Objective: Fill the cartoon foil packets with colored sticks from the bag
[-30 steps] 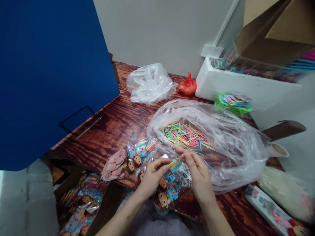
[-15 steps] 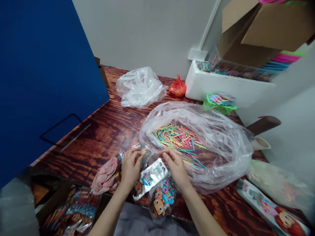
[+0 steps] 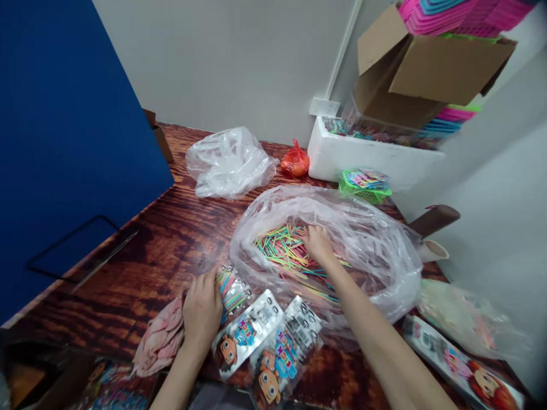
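My left hand [image 3: 202, 307] rests at the left edge of a clear packet of coloured sticks [image 3: 233, 290], its fingers bent over the packet. Inside the large clear plastic bag [image 3: 395, 273], my right hand [image 3: 318, 244] is at the pile of thin coloured sticks [image 3: 284, 245]. Its fingers are curled down among them, and the fingertips are partly hidden. Two flat printed packets, a silver one [image 3: 250, 333] and a clear-fronted one [image 3: 284, 353], lie side by side at the table's front edge, between my forearms.
A pink cloth [image 3: 160, 336] lies left of my left hand. Further back are a crumpled plastic bag [image 3: 233, 162], a red bag [image 3: 294, 160], a green basket [image 3: 367, 193] and a white foam box [image 3: 371, 154]. A long printed box [image 3: 461, 364] is at right; printed packets [image 3: 115, 387] sit lower left.
My right hand has moved from the packets forward into the bag, onto the sticks. My left hand has shifted left and down in view. The whole view has shifted too.
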Action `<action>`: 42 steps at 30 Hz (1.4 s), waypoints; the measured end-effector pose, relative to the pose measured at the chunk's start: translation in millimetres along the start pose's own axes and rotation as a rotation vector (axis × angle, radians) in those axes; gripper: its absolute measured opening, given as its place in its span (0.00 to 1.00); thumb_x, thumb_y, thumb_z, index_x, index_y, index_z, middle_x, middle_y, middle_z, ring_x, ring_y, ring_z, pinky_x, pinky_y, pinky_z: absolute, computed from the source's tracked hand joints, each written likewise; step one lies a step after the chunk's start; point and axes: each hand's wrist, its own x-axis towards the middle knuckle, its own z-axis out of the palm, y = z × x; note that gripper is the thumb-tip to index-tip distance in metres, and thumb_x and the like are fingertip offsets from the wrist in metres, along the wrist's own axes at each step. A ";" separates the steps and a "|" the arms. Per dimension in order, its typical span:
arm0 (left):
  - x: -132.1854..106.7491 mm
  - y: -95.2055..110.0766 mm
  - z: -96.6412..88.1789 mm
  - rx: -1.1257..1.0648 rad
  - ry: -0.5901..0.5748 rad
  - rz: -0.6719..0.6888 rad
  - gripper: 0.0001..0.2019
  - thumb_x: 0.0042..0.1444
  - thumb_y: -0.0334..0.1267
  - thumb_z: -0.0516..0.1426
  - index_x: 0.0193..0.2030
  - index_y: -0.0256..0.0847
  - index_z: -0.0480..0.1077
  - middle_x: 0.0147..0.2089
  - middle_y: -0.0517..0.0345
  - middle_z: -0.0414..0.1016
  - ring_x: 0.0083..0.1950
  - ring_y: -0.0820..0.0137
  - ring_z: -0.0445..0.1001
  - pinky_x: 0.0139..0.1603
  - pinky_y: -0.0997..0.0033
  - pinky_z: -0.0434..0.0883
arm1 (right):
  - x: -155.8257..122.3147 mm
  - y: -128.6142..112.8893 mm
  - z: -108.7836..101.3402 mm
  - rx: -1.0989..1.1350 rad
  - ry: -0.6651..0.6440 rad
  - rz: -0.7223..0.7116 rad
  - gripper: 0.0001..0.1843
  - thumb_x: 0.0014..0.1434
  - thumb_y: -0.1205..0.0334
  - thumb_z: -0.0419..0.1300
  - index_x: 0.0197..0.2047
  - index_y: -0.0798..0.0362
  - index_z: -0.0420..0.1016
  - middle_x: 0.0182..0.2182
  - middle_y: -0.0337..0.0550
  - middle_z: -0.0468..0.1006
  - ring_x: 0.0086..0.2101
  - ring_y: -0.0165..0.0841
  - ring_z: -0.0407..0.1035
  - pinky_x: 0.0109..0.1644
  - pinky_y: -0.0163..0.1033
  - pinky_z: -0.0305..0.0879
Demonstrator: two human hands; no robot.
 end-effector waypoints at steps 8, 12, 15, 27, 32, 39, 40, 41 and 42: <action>-1.9 -0.2 3.7 -0.015 0.020 0.015 0.16 0.66 0.35 0.45 0.57 0.39 0.65 0.50 0.47 0.73 0.48 0.57 0.70 0.51 0.58 0.66 | 6.1 -9.5 6.1 -0.171 -0.079 -0.054 0.19 0.63 0.72 0.45 0.47 0.59 0.75 0.48 0.61 0.75 0.51 0.46 0.65 0.51 0.46 0.56; -0.9 -0.2 0.3 -0.050 -0.018 -0.016 0.16 0.66 0.36 0.45 0.56 0.38 0.65 0.50 0.46 0.73 0.50 0.56 0.70 0.51 0.57 0.67 | -6.9 -1.1 -6.2 -0.189 -0.058 -0.054 0.18 0.65 0.69 0.44 0.46 0.59 0.74 0.44 0.60 0.78 0.46 0.44 0.70 0.45 0.42 0.57; -0.5 0.2 -3.0 -0.095 -0.036 -0.019 0.17 0.66 0.38 0.45 0.57 0.37 0.65 0.50 0.45 0.73 0.51 0.55 0.70 0.53 0.54 0.67 | -18.9 5.2 -18.8 -0.183 -0.044 -0.047 0.17 0.67 0.65 0.44 0.46 0.56 0.73 0.39 0.56 0.79 0.40 0.42 0.72 0.40 0.40 0.56; -10.3 40.8 -35.8 -0.147 0.102 0.027 0.24 0.64 0.40 0.51 0.66 0.41 0.57 0.72 0.41 0.48 0.70 0.49 0.53 0.66 0.44 0.57 | -64.0 34.6 -28.6 0.615 0.024 -0.212 0.12 0.60 0.55 0.49 0.30 0.52 0.67 0.28 0.39 0.71 0.32 0.35 0.64 0.37 0.37 0.58; -17.2 77.9 -33.4 -0.291 0.039 0.124 0.21 0.64 0.37 0.51 0.64 0.43 0.60 0.71 0.44 0.52 0.71 0.55 0.53 0.67 0.46 0.58 | -116.7 37.1 -12.0 0.830 0.141 -0.121 0.16 0.63 0.50 0.50 0.31 0.52 0.67 0.29 0.38 0.70 0.31 0.33 0.63 0.36 0.36 0.57; -22.9 126.3 -8.4 -0.477 -0.225 0.245 0.19 0.64 0.36 0.51 0.62 0.43 0.64 0.70 0.45 0.55 0.71 0.57 0.54 0.67 0.46 0.59 | -145.1 40.6 19.2 0.944 0.177 0.081 0.15 0.60 0.49 0.55 0.29 0.52 0.69 0.23 0.35 0.69 0.27 0.31 0.61 0.32 0.34 0.56; -21.6 131.1 -6.9 -0.493 -0.247 0.244 0.19 0.64 0.36 0.52 0.62 0.43 0.64 0.70 0.45 0.56 0.71 0.56 0.54 0.67 0.45 0.59 | -141.8 43.2 18.8 1.037 0.172 0.126 0.16 0.58 0.48 0.58 0.28 0.52 0.69 0.23 0.35 0.69 0.27 0.31 0.61 0.32 0.34 0.57; -19.9 135.0 -5.7 -0.507 -0.265 0.238 0.20 0.63 0.36 0.52 0.62 0.43 0.64 0.70 0.45 0.56 0.70 0.56 0.54 0.67 0.45 0.59 | -138.0 46.1 17.8 1.156 0.148 0.182 0.16 0.54 0.47 0.61 0.27 0.52 0.70 0.22 0.35 0.69 0.27 0.31 0.62 0.31 0.34 0.57; -17.8 138.1 -4.7 -0.519 -0.281 0.228 0.20 0.63 0.36 0.52 0.62 0.43 0.64 0.70 0.45 0.56 0.70 0.56 0.55 0.67 0.45 0.59 | -134.2 49.3 16.3 1.283 0.108 0.243 0.17 0.51 0.46 0.64 0.26 0.52 0.70 0.22 0.35 0.69 0.26 0.31 0.62 0.31 0.34 0.58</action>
